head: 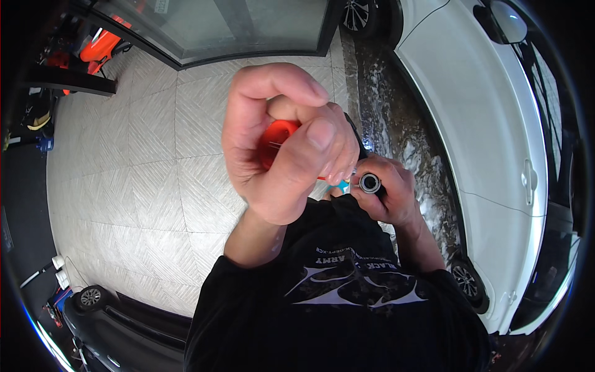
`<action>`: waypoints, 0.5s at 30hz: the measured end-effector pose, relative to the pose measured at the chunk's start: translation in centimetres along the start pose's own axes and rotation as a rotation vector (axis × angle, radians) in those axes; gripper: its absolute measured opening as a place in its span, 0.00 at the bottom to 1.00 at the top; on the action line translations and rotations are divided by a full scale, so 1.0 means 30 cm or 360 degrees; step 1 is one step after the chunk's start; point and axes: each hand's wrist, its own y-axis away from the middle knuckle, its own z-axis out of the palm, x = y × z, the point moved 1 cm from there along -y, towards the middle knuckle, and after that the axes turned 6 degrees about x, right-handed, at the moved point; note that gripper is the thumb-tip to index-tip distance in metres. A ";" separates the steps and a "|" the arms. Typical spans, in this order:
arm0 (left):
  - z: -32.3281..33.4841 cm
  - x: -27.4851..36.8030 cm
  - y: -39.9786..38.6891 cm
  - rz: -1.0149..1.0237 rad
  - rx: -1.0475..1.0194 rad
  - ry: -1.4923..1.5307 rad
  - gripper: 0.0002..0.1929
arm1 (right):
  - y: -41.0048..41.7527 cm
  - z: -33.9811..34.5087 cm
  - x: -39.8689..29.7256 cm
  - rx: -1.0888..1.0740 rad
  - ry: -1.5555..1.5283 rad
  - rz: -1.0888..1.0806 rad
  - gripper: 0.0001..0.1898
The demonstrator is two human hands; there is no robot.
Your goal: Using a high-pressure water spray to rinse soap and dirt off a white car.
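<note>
My left hand [288, 144] is raised close to the camera, fingers curled around a round, hollow red object [278, 139]. Most of that object is hidden by the palm and thumb, so its full shape cannot be told. Lower and to the right, my right hand [395, 186] grips a dark tube whose round metal-rimmed end [370, 183] faces up at me. Between the two hands a small teal and white thing [343, 187] shows, mostly covered. Both hands are in front of my black T-shirt [344, 325], which bears a print.
A white car [474, 125] stands along the right, beside wet dark floor [420, 195] streaked with suds. Light textured tiles [153, 186] cover the left. At the top is a black-framed glass panel [274, 28], at lower left a dark car [125, 325], at upper left an orange-red machine [100, 51].
</note>
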 end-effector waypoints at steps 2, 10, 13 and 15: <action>-0.015 0.016 -0.016 0.0018 -0.0110 0.0045 0.12 | -0.009 -0.007 0.002 -0.0004 -0.0002 -0.0026 0.16; -0.188 -0.074 -0.050 -0.0180 0.0440 -0.1995 0.08 | -0.037 -0.005 -0.010 -0.0012 0.0157 0.0058 0.15; -0.273 -0.120 -0.001 -0.0273 0.0569 -0.1828 0.04 | -0.018 0.000 0.030 0.0009 0.0339 0.0066 0.15; -0.191 -0.088 0.048 -0.0419 0.0735 -0.1251 0.04 | -0.008 0.001 0.043 0.0031 0.0300 0.0107 0.15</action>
